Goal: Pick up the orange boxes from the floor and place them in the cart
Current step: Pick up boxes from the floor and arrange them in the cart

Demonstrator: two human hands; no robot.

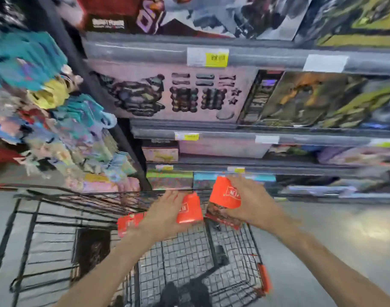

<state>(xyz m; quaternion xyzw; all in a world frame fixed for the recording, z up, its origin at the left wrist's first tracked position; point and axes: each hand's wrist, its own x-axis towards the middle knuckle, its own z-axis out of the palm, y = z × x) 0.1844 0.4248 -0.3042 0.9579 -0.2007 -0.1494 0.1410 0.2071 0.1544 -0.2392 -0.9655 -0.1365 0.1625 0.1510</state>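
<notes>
The person's left hand (167, 212) reaches forward over the cart (234, 258), fingers and thumb wrapped around an orange box (189, 210) held with its long side running up and away from the viewer; a second orange box (129, 223) shows at the wrist side of the same hand, partly hidden behind it, and it cannot be told whether the hand also holds that one or whether it already lies in the basket; just to the right, the right hand (247, 202) grips a third orange box (226, 193) from above and behind, fingers curled over its top edge, the box tilted with its upper end leaning left toward the other hand; darker printed packaging shows beneath it, against the palm; both held boxes hang above the far end of the wire basket, close together but apart, with the open basket floor directly below and nearer the viewer, so the coming move looks like a short drop downward and slightly back; the left hand sits lower and nearer the basket, so it seems likelier to let go first; the cart's orange handle end (265, 278) lies at lower right; beyond the cart stand store shelves (234, 134) of boxed toys, blurred by motion, and grey floor (344, 229) to the right
</notes>
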